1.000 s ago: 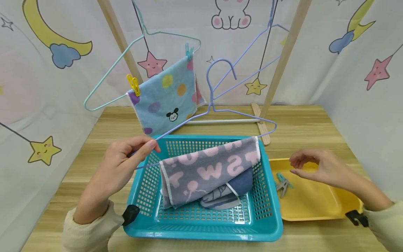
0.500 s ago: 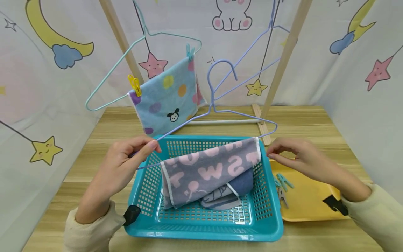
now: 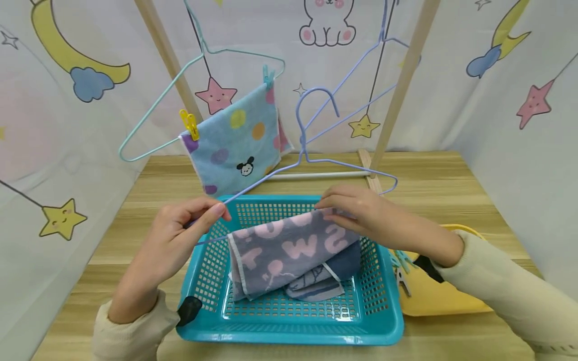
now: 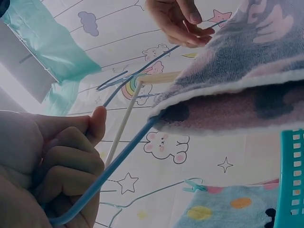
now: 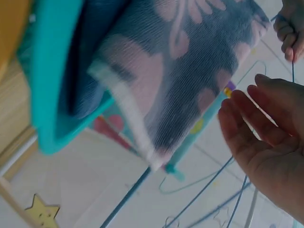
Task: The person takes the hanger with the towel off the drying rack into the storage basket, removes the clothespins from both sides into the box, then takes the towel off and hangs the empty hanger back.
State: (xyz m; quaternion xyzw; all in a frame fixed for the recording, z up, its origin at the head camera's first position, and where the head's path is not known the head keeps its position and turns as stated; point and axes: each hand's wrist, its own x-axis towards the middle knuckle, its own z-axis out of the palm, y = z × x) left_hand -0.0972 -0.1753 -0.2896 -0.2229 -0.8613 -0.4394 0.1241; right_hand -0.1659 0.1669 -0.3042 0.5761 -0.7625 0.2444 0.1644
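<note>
My left hand (image 3: 173, 243) pinches the left end of a purple hanger (image 3: 303, 145), thumb on top. Over the hanger's lower bar hangs a grey towel (image 3: 271, 260) with pink letters and white edging. My right hand (image 3: 375, 215) is at the towel's upper right edge, covering its corner in the head view. In the right wrist view its loosely bent fingers (image 5: 261, 118) stand apart from the towel with nothing between them. Below, a teal basket (image 3: 289, 336) contains a folded blue-grey cloth (image 3: 313, 290).
A yellow tray (image 3: 444, 301) with teal clothespins (image 3: 404, 259) and a grey clothespin (image 3: 403, 282) lies right of the basket. Behind, a blue dotted towel (image 3: 228, 153) hangs from a green hanger (image 3: 149, 113), held by a yellow clothespin (image 3: 189, 125) and a teal one. Wooden posts (image 3: 404, 75) rise behind.
My right hand has moved left from above the yellow tray, past the basket's right rim, to the grey towel's upper edge. My left hand keeps its hold on the hanger.
</note>
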